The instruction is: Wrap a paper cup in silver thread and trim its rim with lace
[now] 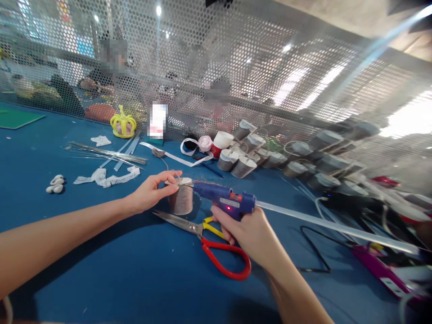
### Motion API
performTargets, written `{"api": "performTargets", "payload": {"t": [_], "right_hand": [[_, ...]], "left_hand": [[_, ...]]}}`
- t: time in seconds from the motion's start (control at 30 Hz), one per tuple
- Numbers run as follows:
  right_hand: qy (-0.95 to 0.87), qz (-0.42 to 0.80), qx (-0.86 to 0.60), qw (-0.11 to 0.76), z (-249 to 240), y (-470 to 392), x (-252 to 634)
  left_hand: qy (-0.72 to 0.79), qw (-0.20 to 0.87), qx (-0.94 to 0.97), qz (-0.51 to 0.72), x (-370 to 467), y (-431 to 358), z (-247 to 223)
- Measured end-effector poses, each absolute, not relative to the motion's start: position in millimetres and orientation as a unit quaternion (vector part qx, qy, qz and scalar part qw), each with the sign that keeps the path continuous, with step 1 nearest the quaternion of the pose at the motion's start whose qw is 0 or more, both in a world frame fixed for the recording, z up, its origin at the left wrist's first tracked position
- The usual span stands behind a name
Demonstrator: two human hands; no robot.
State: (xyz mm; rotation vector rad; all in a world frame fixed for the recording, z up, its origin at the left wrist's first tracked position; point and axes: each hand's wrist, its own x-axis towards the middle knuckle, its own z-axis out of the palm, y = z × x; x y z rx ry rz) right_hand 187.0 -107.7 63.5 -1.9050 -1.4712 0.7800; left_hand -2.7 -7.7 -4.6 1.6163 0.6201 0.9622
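Observation:
My right hand (248, 229) is wrapped round a blue glue gun (216, 193) with a small red light lit. A long translucent glue stick (324, 220) runs out of its back. The nozzle meets the top edge of a small grey cord-wrapped cylinder (182, 200) standing on the table. At that top, my left hand (158, 191) pinches a thin grey cord (168, 167), which leads back to a small wound bundle (158, 153). Below the cylinder lie scissors (194, 227) with one red and one yellow handle, partly under my right hand.
Similar wrapped cylinders (243, 167) are heaped at the back right against a perforated metal screen (189, 54). Wires (108, 152), white cloth scraps (104, 177), a yellow crown-shaped piece (123, 123) and a lit phone (157, 120) stand left. A purple power strip (381, 267) lies right.

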Motion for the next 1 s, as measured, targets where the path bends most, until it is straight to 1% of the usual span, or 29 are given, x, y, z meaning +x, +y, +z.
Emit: {"api": "performTargets", "payload": {"t": [0.23, 0.43, 0.53, 0.6, 0.67, 0.83, 0.93, 1.0], "right_hand": [[-0.542, 0.299, -0.699, 0.357, 57, -102, 197], [-0.464, 0.374, -0.650, 0.471, 43, -76, 218], [-0.418, 0.354, -0.671, 0.501, 31, -56, 232], [-0.409, 0.340, -0.688, 0.494, 23, -45, 239], [-0.410, 0.332, -0.708, 0.469, 15, -35, 241], [-0.447, 0.298, -0.761, 0.364, 3, -20, 237], [-0.483, 0.227, -0.785, 0.314, 2, -12, 237], [-0.510, 0.166, -0.791, 0.296, 5, -9, 236]], "left_hand": [[0.264, 0.545, 0.684, 0.408, -3, -6, -5], [0.263, 0.497, 0.723, 0.402, -4, -7, -2], [0.255, 0.458, 0.755, 0.394, -5, -8, 1], [0.252, 0.442, 0.766, 0.393, -4, -9, 3], [0.249, 0.429, 0.773, 0.396, -4, -10, 4], [0.248, 0.390, 0.796, 0.390, -5, -11, 4], [0.246, 0.374, 0.807, 0.386, -6, -11, 5], [0.246, 0.367, 0.811, 0.383, -6, -12, 5]]}}
